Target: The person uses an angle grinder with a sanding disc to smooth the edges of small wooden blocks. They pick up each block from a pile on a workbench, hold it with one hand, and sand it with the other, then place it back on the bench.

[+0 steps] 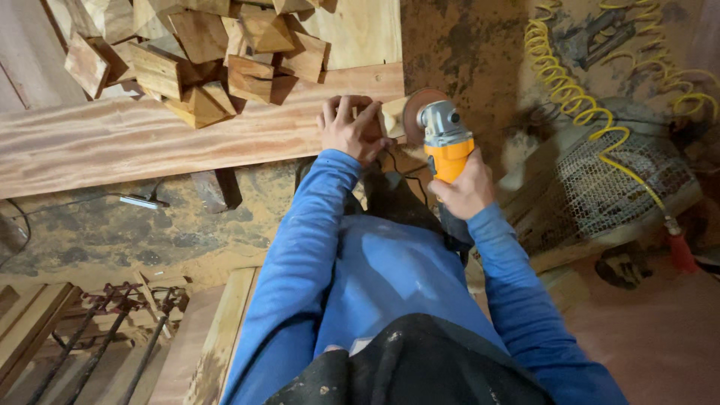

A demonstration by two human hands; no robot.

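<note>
My left hand point(349, 127) grips a small pale wooden block point(391, 116) and holds it against the end of a long plank point(150, 139). My right hand point(465, 187) is wrapped around the orange body of an angle grinder point(444, 139). The grinder's brown sanding disc point(417, 112) presses against the block's right face. Both arms wear blue sleeves. A dark apron covers my lap at the bottom of the view.
A heap of cut wooden blocks point(202, 52) lies on the plank and on a plywood sheet point(360, 34). A yellow coiled air hose point(585, 105) runs over a wire-mesh guard point(622, 180) on the right. Metal clamps point(112, 330) and boards lie at the lower left on the dusty floor.
</note>
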